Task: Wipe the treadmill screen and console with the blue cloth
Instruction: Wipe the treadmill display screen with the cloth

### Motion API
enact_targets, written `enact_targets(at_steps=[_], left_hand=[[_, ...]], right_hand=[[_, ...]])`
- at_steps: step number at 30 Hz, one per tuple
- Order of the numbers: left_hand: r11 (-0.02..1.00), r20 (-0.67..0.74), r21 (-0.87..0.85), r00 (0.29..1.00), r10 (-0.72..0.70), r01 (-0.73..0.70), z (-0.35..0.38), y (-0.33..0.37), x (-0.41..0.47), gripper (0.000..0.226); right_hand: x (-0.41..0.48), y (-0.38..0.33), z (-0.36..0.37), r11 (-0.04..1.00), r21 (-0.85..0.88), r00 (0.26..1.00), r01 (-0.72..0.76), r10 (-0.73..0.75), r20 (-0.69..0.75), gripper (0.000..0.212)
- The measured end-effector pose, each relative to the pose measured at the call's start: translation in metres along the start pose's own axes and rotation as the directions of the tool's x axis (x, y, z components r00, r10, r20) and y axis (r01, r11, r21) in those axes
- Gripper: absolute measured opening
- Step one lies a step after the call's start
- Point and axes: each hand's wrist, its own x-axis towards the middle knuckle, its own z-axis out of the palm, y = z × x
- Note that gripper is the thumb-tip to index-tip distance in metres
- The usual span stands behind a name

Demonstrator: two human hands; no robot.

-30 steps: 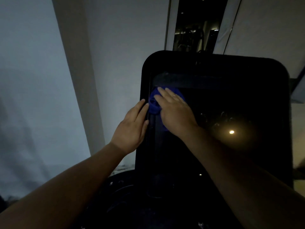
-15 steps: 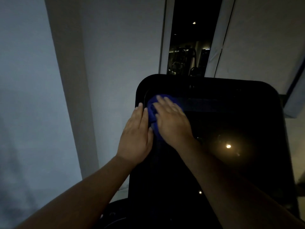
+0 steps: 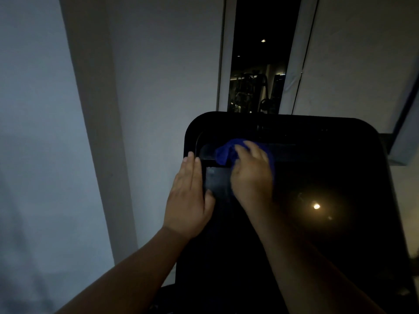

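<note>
- Pressing against the upper left part of the dark glossy treadmill screen (image 3: 317,177), the crumpled blue cloth (image 3: 223,152) sits bunched just under the top border, its folds sticking out to the left of the hand that covers it.
- The right hand (image 3: 251,175) lies on the cloth with fingers (image 3: 249,147) bent over it toward the top; its grip is closed down on the cloth, pinning it to the glass.
- The left hand (image 3: 188,198) rests flat on the screen's left border, fingers straight and together, pointing up; its grip is loose and holds nothing, with the thumb lying on the glass beside the frame.
- The two hands are near each other, with a narrow strip of dark screen between them.
- The black rounded plastic frame (image 3: 283,123) of the console surrounds the glass; a small round warm light reflection (image 3: 316,206) glows on the screen to the right of the right wrist.
- Both bare forearms come in from the lower edge of the view.
- Behind the console stand a pale grey wall (image 3: 158,64) with a lighter vertical column (image 3: 97,132), and a tall dark narrow window strip (image 3: 260,53) between white frames, in which dim exercise machines show faintly.
</note>
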Motion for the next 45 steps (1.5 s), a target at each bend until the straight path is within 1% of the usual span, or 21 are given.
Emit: enact_targets(at_steps=[2, 3, 4, 5, 7, 8, 9, 10, 11, 13, 17, 19, 21, 23, 24, 26, 29, 32, 36, 40, 45], left_hand=[[1.0, 0.001, 0.017, 1.0, 0.004, -0.004, 0.001, -0.001, 0.0, 0.075], [1.0, 0.0, 0.02, 1.0, 0.004, -0.004, 0.001, -0.001, 0.0, 0.074], [1.0, 0.0, 0.022, 1.0, 0.004, -0.004, 0.001, -0.001, 0.0, 0.074], [1.0, 0.002, 0.028, 1.0, 0.005, -0.005, 0.001, 0.0, 0.0, 0.074], [0.999, 0.002, 0.044, 1.0, 0.0, 0.0, 0.0, 0.0, 0.0, 0.076], [0.999, 0.0, 0.05, 1.0, -0.003, 0.003, 0.0, 0.001, 0.0, 0.076], [0.999, -0.002, 0.05, 1.0, -0.004, 0.004, 0.001, 0.001, 0.0, 0.077], [0.999, -0.004, 0.046, 1.0, -0.005, 0.005, 0.001, 0.002, 0.0, 0.076], [0.999, -0.006, 0.036, 1.0, -0.005, 0.005, 0.001, 0.003, -0.001, 0.076], [1.0, -0.007, 0.022, 1.0, -0.005, 0.005, 0.001, 0.002, -0.001, 0.075], [0.999, 0.001, 0.04, 1.0, -0.008, 0.007, -0.001, 0.003, -0.001, 0.076], [0.999, 0.0, 0.037, 1.0, -0.015, 0.015, -0.001, 0.004, -0.001, 0.078], [0.999, 0.002, 0.044, 1.0, -0.016, 0.016, -0.001, 0.004, -0.001, 0.078], [0.998, -0.004, 0.06, 1.0, -0.007, 0.007, 0.0, 0.004, -0.001, 0.078], [0.998, -0.004, 0.065, 1.0, -0.005, 0.005, 0.0, 0.003, 0.0, 0.079], [0.998, 0.002, 0.064, 1.0, -0.014, 0.014, -0.002, 0.004, -0.001, 0.079], [0.999, -0.009, 0.051, 1.0, -0.015, 0.015, -0.001, 0.005, 0.0, 0.079], [0.998, -0.006, 0.06, 1.0, -0.014, 0.014, 0.002, 0.002, 0.0, 0.08], [0.998, -0.001, 0.069, 1.0, -0.014, 0.014, -0.001, 0.003, 0.0, 0.083], [0.998, -0.013, 0.053, 1.0, -0.012, 0.013, -0.002, 0.004, 0.0, 0.083], [0.999, -0.003, 0.051, 1.0, -0.006, 0.007, 0.003, 0.003, 0.0, 0.085]], right_hand=[[-0.003, -0.026, 0.013, 0.972, 0.022, 0.961, 0.235, -0.236, 0.141, 0.05], [-0.004, -0.027, 0.016, 0.944, 0.014, 0.921, 0.329, -0.324, 0.215, 0.052], [-0.001, -0.018, 0.014, 0.928, -0.007, 0.9, 0.373, -0.36, 0.244, 0.052], [0.002, -0.003, 0.01, 0.933, -0.047, 0.918, 0.358, -0.342, 0.203, 0.049], [-0.003, 0.021, 0.001, 0.98, -0.089, 0.984, 0.178, -0.175, 0.041, 0.046], [-0.009, 0.021, 0.001, 0.992, -0.073, 0.995, 0.102, -0.103, -0.004, 0.046], [-0.013, 0.011, 0.004, 0.993, -0.034, 0.994, 0.111, -0.111, 0.001, 0.049], [-0.015, -0.002, 0.008, 0.983, 0.021, 0.981, 0.183, -0.184, 0.065, 0.052], [-0.016, -0.013, 0.011, 0.961, 0.083, 0.95, 0.265, -0.275, 0.15, 0.053], [-0.013, -0.02, 0.009, 0.931, 0.149, 0.891, 0.333, -0.362, 0.273, 0.05], [-0.035, 0.004, -0.006, 0.926, 0.025, 0.894, 0.377, -0.371, 0.249, 0.05], [-0.042, 0.005, -0.01, 0.901, 0.015, 0.863, 0.434, -0.421, 0.278, 0.052], [-0.03, -0.004, -0.016, 0.92, 0.038, 0.88, 0.391, -0.385, 0.279, 0.052], [-0.02, -0.013, -0.022, 0.948, 0.086, 0.891, 0.305, -0.316, 0.326, 0.078], [-0.023, -0.017, -0.023, 0.953, 0.086, 0.892, 0.289, -0.301, 0.338, 0.082], [-0.035, -0.017, -0.022, 0.945, 0.055, 0.893, 0.322, -0.323, 0.314, 0.072], [-0.024, -0.022, -0.021, 0.938, 0.016, 0.892, 0.347, -0.335, 0.304, 0.045], [-0.012, -0.038, -0.016, 0.948, 0.024, 0.872, 0.317, -0.301, 0.387, 0.063], [-0.01, -0.022, -0.013, 0.94, 0.009, 0.899, 0.341, -0.329, 0.289, 0.048], [-0.01, -0.025, -0.011, 0.95, 0.018, 0.922, 0.312, -0.307, 0.237, 0.046], [-0.002, -0.029, -0.012, 0.942, 0.129, 0.903, 0.309, -0.333, 0.271, 0.042]])
